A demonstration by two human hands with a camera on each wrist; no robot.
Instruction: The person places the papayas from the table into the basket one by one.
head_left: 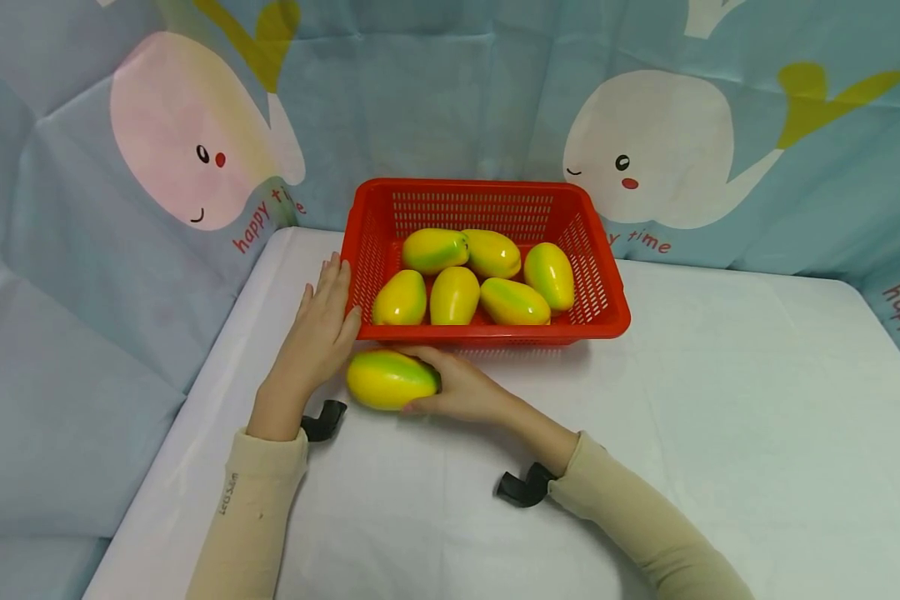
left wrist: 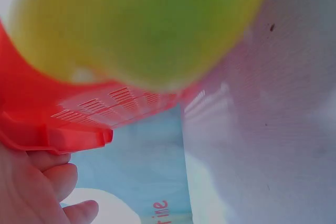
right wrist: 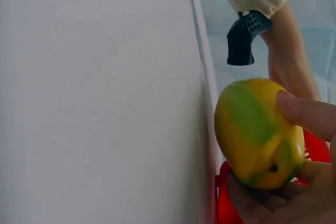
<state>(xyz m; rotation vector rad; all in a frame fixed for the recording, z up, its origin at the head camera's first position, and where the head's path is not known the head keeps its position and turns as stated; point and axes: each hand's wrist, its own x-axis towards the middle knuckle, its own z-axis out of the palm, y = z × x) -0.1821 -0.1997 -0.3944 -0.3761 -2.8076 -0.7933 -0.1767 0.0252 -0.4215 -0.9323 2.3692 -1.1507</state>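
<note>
A red plastic basket [head_left: 487, 332] with slotted walls stands at the back of the table, and several yellow-green mangoes [head_left: 513, 302] lie inside it. My left hand [head_left: 321, 321] rests against the basket's left front corner, its fingers fairly straight along the rim. In front of the basket, my right hand [head_left: 461, 387] grips another mango [head_left: 390, 380] by its right end. Thumb and fingers wrap round that mango [right wrist: 257, 129] in the right wrist view, with its dark stem spot showing. Close to the left wrist camera, the mango [left wrist: 142, 24] appears large and blurred.
A white cloth covers the table [head_left: 720, 400]. Behind and to the left hangs a blue curtain [head_left: 435, 108] printed with whales. Black camera mounts [head_left: 523, 487] sit at both wrists, by the beige sleeves [head_left: 630, 517].
</note>
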